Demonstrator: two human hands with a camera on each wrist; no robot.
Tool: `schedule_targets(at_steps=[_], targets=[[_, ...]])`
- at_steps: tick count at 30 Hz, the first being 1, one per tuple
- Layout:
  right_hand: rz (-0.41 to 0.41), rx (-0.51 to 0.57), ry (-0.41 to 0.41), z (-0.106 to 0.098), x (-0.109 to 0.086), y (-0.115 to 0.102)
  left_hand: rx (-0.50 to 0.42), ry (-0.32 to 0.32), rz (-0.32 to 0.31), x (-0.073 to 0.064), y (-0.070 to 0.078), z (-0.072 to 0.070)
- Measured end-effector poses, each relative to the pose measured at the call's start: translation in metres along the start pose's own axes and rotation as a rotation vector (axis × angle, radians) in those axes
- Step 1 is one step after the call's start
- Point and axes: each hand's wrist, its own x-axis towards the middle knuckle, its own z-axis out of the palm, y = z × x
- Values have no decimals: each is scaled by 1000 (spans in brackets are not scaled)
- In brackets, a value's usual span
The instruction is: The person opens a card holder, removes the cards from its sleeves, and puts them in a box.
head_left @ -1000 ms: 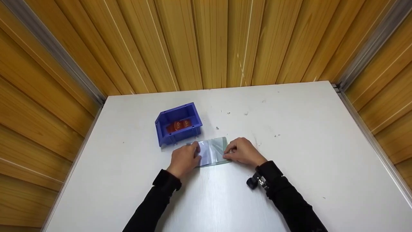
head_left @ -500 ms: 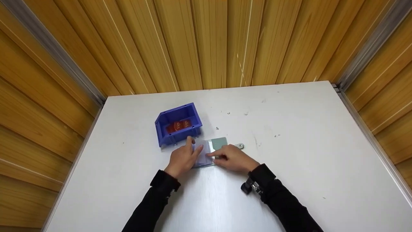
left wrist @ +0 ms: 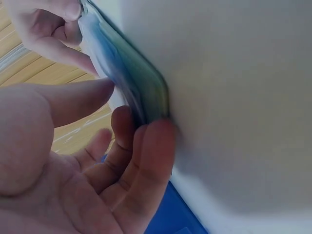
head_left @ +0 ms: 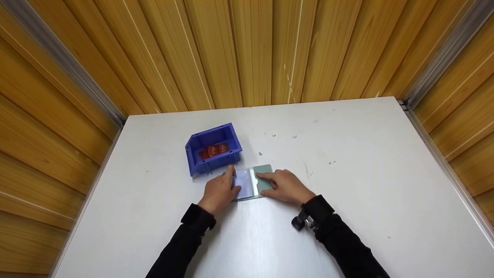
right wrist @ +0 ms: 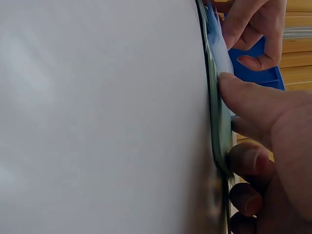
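Observation:
A card holder (head_left: 244, 184) with clear bluish plastic sleeves and a green cover (head_left: 264, 169) lies spread on the white table. My left hand (head_left: 219, 192) holds its left end, thumb on top of the sleeves. In the left wrist view, the fingers of that left hand (left wrist: 97, 156) curl at the holder's edge. My right hand (head_left: 287, 186) rests index finger and thumb on the green right part, beside a pale strip. In the right wrist view, the thumb of the right hand (right wrist: 263, 146) touches the holder's surface, and other fingers bend near its edge.
A blue plastic bin (head_left: 197, 170) stands just behind the card holder, to the left. Dark red cards with gold print (head_left: 214, 151) lie in it. Wood-look panels (head_left: 252, 54) wall the table at the back and sides.
My right hand leaves the clear sleeve it was pinching at the right, reaches to the middle, then draws back right onto the green part. The sleeves now lie at the left, under my left hand.

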Motion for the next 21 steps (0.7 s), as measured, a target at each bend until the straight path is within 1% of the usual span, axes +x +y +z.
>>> schedule_targets(at_steps=[2, 7, 9, 15, 21], targets=[[19, 0, 6, -1, 0, 1, 4, 12, -4, 0, 0, 0], [50, 17, 7, -2, 0, 4, 15, 38, 22, -2, -2, 1], [63, 32, 5, -2, 0, 5, 14, 39, 32, -3, -3, 1], [109, 94, 0, -6, -2, 7, 2, 26, 32, -3, -4, 2], [137, 106, -16, -11, -2, 5, -6, 21, 27, -3, -3, 1]])
